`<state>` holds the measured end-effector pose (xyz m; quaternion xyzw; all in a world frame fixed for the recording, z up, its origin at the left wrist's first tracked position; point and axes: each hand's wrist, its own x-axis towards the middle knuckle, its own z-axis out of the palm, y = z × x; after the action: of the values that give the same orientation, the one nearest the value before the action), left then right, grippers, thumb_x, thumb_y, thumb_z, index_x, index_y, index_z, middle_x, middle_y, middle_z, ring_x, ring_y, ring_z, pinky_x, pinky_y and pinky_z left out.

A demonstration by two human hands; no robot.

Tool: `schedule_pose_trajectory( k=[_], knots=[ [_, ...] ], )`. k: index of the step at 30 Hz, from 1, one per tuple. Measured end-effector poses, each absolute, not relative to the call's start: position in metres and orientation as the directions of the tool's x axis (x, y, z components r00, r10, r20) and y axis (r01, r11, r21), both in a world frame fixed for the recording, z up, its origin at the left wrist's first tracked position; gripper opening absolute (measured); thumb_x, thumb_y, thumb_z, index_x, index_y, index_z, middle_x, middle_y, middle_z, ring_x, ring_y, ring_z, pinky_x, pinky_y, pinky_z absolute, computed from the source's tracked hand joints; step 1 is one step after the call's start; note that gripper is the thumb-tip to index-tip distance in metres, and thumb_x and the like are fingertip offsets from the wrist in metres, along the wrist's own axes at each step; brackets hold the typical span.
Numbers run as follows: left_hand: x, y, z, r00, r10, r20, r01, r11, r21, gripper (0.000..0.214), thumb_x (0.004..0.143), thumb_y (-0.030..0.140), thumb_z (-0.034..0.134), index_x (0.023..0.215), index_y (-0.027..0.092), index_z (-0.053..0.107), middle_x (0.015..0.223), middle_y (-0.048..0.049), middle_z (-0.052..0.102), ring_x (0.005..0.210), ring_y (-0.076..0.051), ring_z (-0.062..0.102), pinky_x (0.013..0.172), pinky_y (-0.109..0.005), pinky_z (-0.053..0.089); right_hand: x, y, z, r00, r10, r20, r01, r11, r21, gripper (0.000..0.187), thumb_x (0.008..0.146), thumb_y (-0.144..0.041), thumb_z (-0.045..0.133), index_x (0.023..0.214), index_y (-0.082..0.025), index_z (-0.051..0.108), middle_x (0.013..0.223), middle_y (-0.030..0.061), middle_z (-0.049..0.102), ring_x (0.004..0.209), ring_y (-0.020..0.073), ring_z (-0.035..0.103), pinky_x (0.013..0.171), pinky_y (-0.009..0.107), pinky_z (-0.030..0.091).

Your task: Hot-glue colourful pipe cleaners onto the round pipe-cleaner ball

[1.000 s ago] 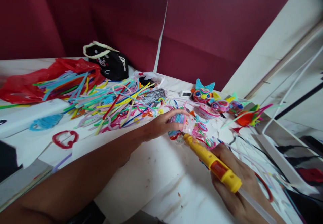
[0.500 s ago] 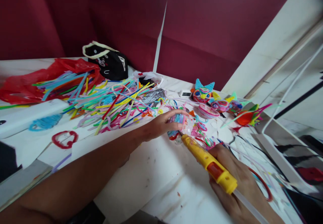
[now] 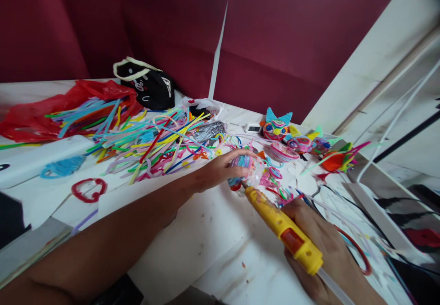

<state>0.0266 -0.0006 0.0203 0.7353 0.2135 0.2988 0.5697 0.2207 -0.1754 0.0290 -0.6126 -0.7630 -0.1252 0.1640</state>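
My left hand (image 3: 223, 171) is closed around a small rounded craft piece (image 3: 244, 163) wrapped in coloured pipe cleaners, with a clear plastic part on its right side. My right hand (image 3: 316, 241) grips a yellow hot glue gun (image 3: 283, 224), and a clear glue stick (image 3: 333, 286) sticks out of its back end. The gun's nozzle points at the lower side of the craft piece, close to it or touching; I cannot tell which. Curled pipe cleaner bits (image 3: 273, 175) lie just right of the piece.
Loose pipe cleaners (image 3: 154, 135) heap at the left, spilling from a red plastic bag (image 3: 30, 117). Behind stands a black cloth bag (image 3: 151, 87). Finished pipe-cleaner figures (image 3: 277, 128) sit at the back right. A red heart shape (image 3: 88, 190) lies left. Cables and a white box edge run along the right.
The glue gun's nozzle has shifted slightly left and down along the craft piece. My left hand stays almost still around the piece.
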Motion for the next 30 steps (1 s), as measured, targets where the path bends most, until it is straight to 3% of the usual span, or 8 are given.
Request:
schedule_pose_trajectory(
  k=[6, 11, 15, 20, 22, 24, 27, 30],
  knots=[
    [0.023, 0.005, 0.023, 0.691, 0.685, 0.232, -0.004, -0.317, 0.949, 0.05, 0.078, 0.039, 0.061, 0.125, 0.026, 0.058, 0.134, -0.0025, 0.055, 0.117, -0.023, 0.054, 0.098, -0.032, 0.044, 0.224, -0.174, 0.032, -0.295, 0.913, 0.282, 0.938, 0.333, -0.096, 0.025, 0.095, -0.036, 0.055, 0.116, -0.024, 0.061, 0.121, 0.0076, 0.06, 0.102, 0.0187, 0.061, 0.085, 0.037, 0.054],
    [0.019, 0.007, 0.027, 0.647, 0.716, 0.264, 0.006, -0.351, 0.936, 0.049, 0.079, 0.038, 0.06, 0.126, 0.024, 0.057, 0.137, -0.0037, 0.055, 0.129, -0.024, 0.047, 0.109, -0.034, 0.037, 0.214, -0.168, 0.025, -0.398, 0.907, 0.141, 0.884, 0.42, -0.204, 0.012, 0.084, -0.019, 0.061, 0.096, -0.023, 0.06, 0.097, 0.0043, 0.063, 0.087, 0.0176, 0.062, 0.078, 0.031, 0.054],
    [0.019, 0.006, 0.029, 0.64, 0.704, 0.308, -0.018, -0.387, 0.922, 0.048, 0.079, 0.038, 0.06, 0.124, 0.024, 0.058, 0.137, -0.0025, 0.054, 0.135, -0.024, 0.042, 0.114, -0.035, 0.031, 0.21, -0.167, 0.012, -0.421, 0.907, -0.002, 0.843, 0.391, -0.37, 0.041, 0.071, -0.001, 0.054, 0.106, -0.023, 0.057, 0.108, 0.0054, 0.059, 0.102, 0.0194, 0.058, 0.092, 0.033, 0.05],
    [0.019, 0.006, 0.029, 0.653, 0.675, 0.343, -0.044, -0.418, 0.907, 0.05, 0.079, 0.038, 0.06, 0.126, 0.022, 0.057, 0.138, -0.0049, 0.054, 0.131, -0.025, 0.045, 0.114, -0.037, 0.031, 0.218, -0.167, 0.006, -0.462, 0.887, 0.004, 0.783, 0.41, -0.467, 0.054, 0.076, -0.005, 0.053, 0.126, -0.027, 0.053, 0.132, 0.0071, 0.053, 0.125, 0.0211, 0.05, 0.105, 0.035, 0.043],
    [0.019, 0.005, 0.029, 0.653, 0.664, 0.363, -0.062, -0.432, 0.9, 0.05, 0.08, 0.037, 0.061, 0.127, 0.02, 0.056, 0.139, -0.0061, 0.054, 0.13, -0.026, 0.046, 0.114, -0.038, 0.031, 0.221, -0.163, 0.01, -0.4, 0.913, 0.078, 0.745, 0.373, -0.553, 0.051, 0.08, -0.013, 0.057, 0.129, -0.026, 0.052, 0.136, 0.0086, 0.052, 0.126, 0.0229, 0.049, 0.104, 0.038, 0.044],
    [0.02, 0.003, 0.029, 0.654, 0.651, 0.385, -0.077, -0.449, 0.89, 0.05, 0.08, 0.036, 0.061, 0.128, 0.019, 0.056, 0.14, -0.0068, 0.054, 0.131, -0.027, 0.046, 0.114, -0.038, 0.031, 0.22, -0.154, 0.017, -0.232, 0.966, 0.116, 0.671, 0.245, -0.7, 0.038, 0.082, -0.024, 0.06, 0.12, -0.025, 0.058, 0.124, 0.0083, 0.06, 0.11, 0.0224, 0.058, 0.096, 0.038, 0.048],
    [0.02, 0.0, 0.03, 0.655, 0.632, 0.415, -0.077, -0.49, 0.868, 0.049, 0.081, 0.033, 0.061, 0.128, 0.018, 0.056, 0.138, -0.0069, 0.055, 0.131, -0.027, 0.047, 0.113, -0.038, 0.031, 0.212, -0.134, 0.029, -0.01, 0.997, 0.077, 0.381, 0.075, -0.922, 0.034, 0.082, -0.043, 0.065, 0.109, -0.022, 0.065, 0.109, 0.0077, 0.067, 0.097, 0.021, 0.062, 0.085, 0.033, 0.05],
    [0.021, -0.002, 0.028, 0.658, 0.61, 0.441, -0.06, -0.542, 0.838, 0.046, 0.082, 0.031, 0.061, 0.127, 0.02, 0.056, 0.133, -0.0058, 0.058, 0.129, -0.026, 0.048, 0.111, -0.036, 0.034, 0.2, -0.113, 0.038, 0.097, 0.994, 0.045, 0.126, 0.033, -0.991, 0.032, 0.076, -0.048, 0.071, 0.095, -0.021, 0.07, 0.091, 0.0037, 0.068, 0.085, 0.0173, 0.061, 0.076, 0.028, 0.048]
  ],
)
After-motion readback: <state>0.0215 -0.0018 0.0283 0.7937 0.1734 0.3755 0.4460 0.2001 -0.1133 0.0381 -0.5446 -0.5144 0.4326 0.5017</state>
